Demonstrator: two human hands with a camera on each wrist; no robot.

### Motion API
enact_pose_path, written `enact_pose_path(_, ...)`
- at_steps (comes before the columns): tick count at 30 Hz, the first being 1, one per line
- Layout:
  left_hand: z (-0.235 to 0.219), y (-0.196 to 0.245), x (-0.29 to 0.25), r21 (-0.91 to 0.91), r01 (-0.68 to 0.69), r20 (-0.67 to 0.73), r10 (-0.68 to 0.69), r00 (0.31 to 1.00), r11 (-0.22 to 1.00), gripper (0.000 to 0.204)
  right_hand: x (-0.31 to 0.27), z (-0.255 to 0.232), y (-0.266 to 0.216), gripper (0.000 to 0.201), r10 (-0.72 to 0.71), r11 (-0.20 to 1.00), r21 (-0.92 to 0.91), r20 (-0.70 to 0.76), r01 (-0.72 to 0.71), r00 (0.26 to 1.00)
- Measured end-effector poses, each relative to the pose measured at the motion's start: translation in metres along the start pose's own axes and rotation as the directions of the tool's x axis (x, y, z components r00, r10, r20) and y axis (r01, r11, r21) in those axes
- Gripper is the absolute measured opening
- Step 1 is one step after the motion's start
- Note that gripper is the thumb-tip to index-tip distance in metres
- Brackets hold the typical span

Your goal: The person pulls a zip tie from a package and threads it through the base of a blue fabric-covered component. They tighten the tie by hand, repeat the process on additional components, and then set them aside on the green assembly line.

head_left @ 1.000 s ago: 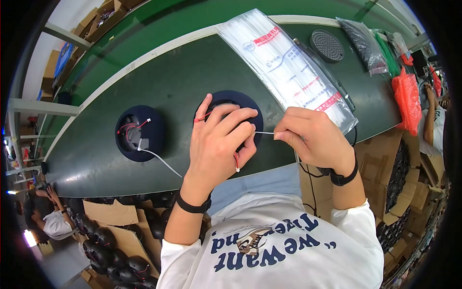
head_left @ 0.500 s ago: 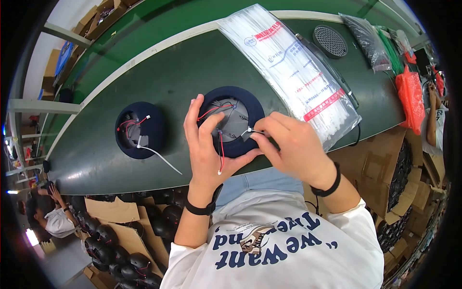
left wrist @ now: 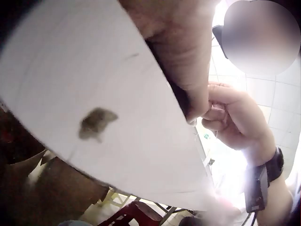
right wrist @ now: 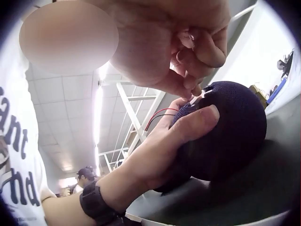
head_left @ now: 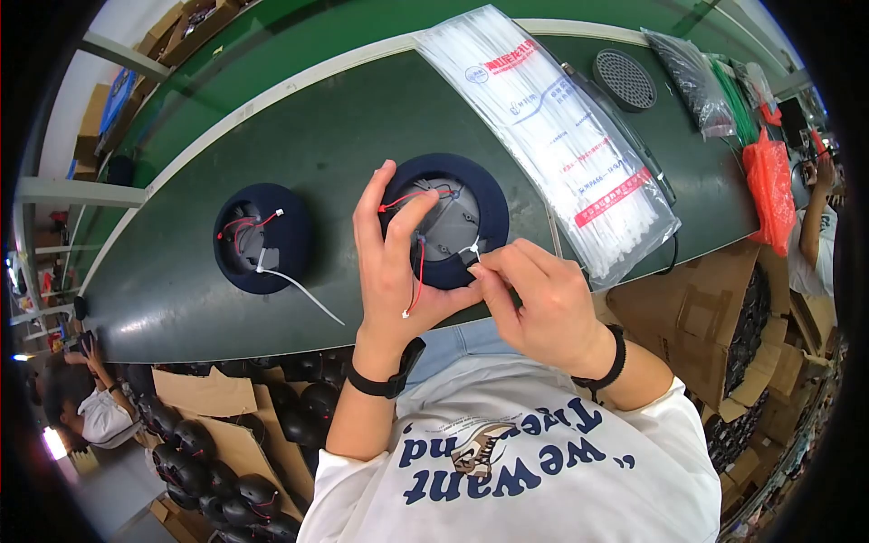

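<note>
A navy fabric-covered round piece (head_left: pixel 491 195) with a grey hollow inside and red wires is on the green table. My left hand (head_left: pixel 391 271) grips its near left side, and in the right wrist view the left thumb (right wrist: pixel 200 123) presses on the navy ball (right wrist: pixel 235 136). At the near right rim, the fingertips of my right hand (head_left: pixel 548 303) pinch a white cable tie (head_left: pixel 474 246), also visible in the right wrist view under the right hand (right wrist: pixel 188 47). In the left wrist view both the left hand (left wrist: pixel 181 61) and the right hand (left wrist: pixel 240 117) appear; the piece is hidden.
A second navy piece (head_left: pixel 294 237) with a tie tail (head_left: pixel 312 299) stands at the left. A bag of white ties (head_left: pixel 561 136), a round black grille (head_left: pixel 625 80) and a red bag (head_left: pixel 769 190) are at the right. Black shells (head_left: pixel 195 443) and cardboard boxes (head_left: pixel 688 312) lie beyond the near edge.
My right hand has moved left and down to the rim from where it held the tie stretched out rightward. My left fingers have drawn back from over the piece, uncovering its inside.
</note>
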State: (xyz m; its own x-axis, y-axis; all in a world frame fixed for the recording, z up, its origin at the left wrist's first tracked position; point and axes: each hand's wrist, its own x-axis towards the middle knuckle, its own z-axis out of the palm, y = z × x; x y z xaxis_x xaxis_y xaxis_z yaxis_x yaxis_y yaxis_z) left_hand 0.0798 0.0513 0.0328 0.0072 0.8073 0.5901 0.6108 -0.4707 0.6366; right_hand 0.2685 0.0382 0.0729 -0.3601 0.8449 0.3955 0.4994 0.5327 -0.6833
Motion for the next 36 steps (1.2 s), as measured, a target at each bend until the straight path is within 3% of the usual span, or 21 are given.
enact_pose_path(4,-0.002,-0.001,0.0,0.001,-0.001,0.052,0.001,0.999,1.0,0.092,0.005,-0.008,0.011,0.011,0.105,0.99,0.089,0.018,-0.106,0.994)
enact_pose_path(11,-0.006,0.0,0.0,0.031,-0.008,0.103,0.004,0.995,1.0,0.091,0.025,-0.031,0.03,0.008,-0.008,0.991,0.136,0.132,-0.01,0.991)
enact_pose_path(17,-0.002,0.004,0.0,0.04,-0.033,0.042,0.031,0.999,0.999,0.089,0.023,-0.023,0.023,0.013,-0.037,0.998,-0.042,0.102,0.041,0.994)
enact_pose_path(21,-0.001,0.002,0.001,0.071,-0.072,0.037,0.07,0.997,0.995,0.084,0.019,-0.014,0.026,0.015,-0.119,0.988,-0.104,-0.004,0.118,0.993)
enact_pose_path(29,-0.006,0.002,0.002,0.045,-0.07,0.046,0.068,0.997,0.997,0.085,0.01,-0.014,0.026,0.019,-0.26,0.933,-0.263,-0.022,0.245,0.965)
enact_pose_path(32,-0.01,0.004,0.01,0.075,-0.083,0.128,0.073,0.989,0.994,0.08,0.011,-0.01,0.034,0.021,-0.271,0.95,-0.17,-0.033,0.262,0.962)
enact_pose_path(36,-0.01,0.0,-0.004,0.04,-0.048,0.099,0.044,0.994,0.998,0.085,0.007,0.006,0.043,0.019,-0.24,0.97,-0.061,-0.122,0.234,0.963)
